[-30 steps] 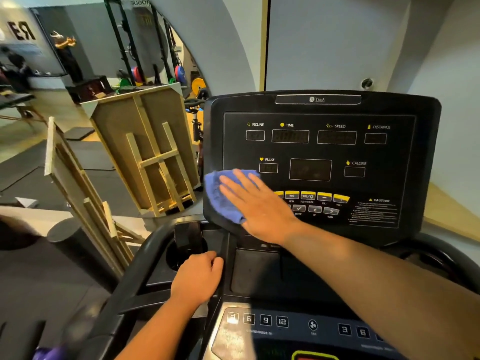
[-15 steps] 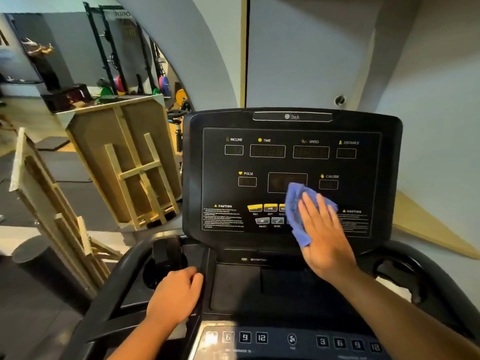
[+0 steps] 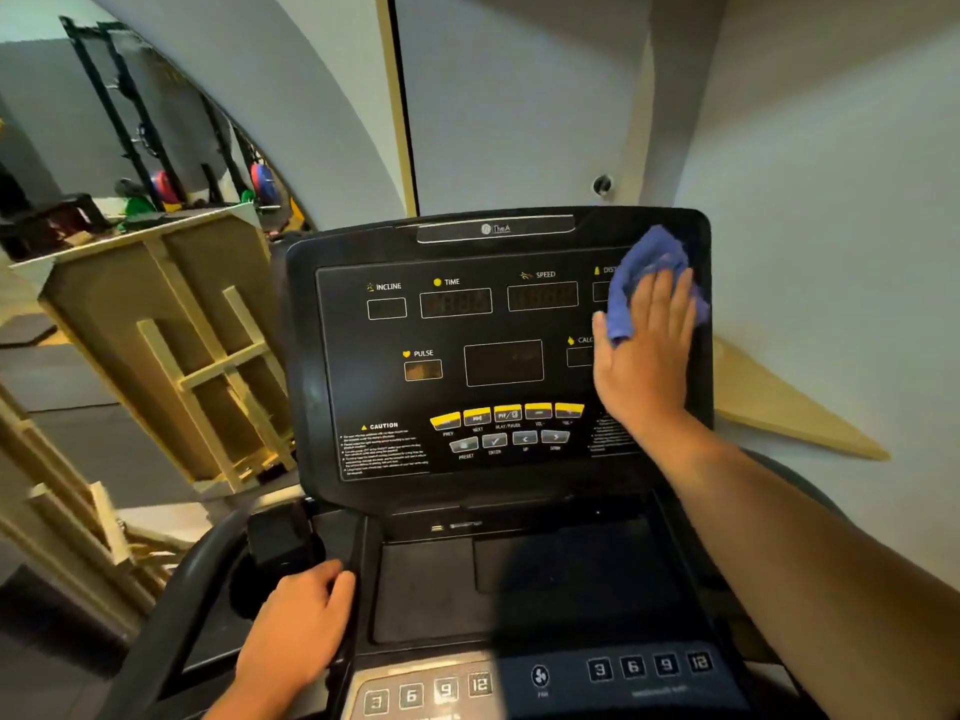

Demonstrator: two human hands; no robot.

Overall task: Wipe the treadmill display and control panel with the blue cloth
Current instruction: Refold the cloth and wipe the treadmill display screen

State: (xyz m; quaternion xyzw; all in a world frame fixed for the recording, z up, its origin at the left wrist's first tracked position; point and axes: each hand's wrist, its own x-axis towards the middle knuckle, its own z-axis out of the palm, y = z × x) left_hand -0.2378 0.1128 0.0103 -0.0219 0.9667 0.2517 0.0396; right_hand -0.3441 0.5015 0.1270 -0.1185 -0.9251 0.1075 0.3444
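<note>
The black treadmill display (image 3: 483, 356) faces me, with readout windows and a row of yellow buttons (image 3: 506, 414). My right hand (image 3: 641, 350) lies flat against its upper right part and presses the blue cloth (image 3: 644, 267) onto the panel near the top right corner. The cloth and hand cover the distance and calorie readouts. My left hand (image 3: 296, 634) grips the black frame at the console's lower left. The lower control panel (image 3: 540, 678) with number keys runs along the bottom edge.
Wooden frames (image 3: 171, 350) lean to the left of the treadmill. A weight rack with coloured plates (image 3: 166, 184) stands far back left. A grey wall (image 3: 519, 96) is right behind the console. A dark tray (image 3: 519, 579) sits below the display.
My right hand has swept the cloth from the panel's lower left, across the middle, up to the top right corner. My left hand has stayed on the frame. My view has moved closer.
</note>
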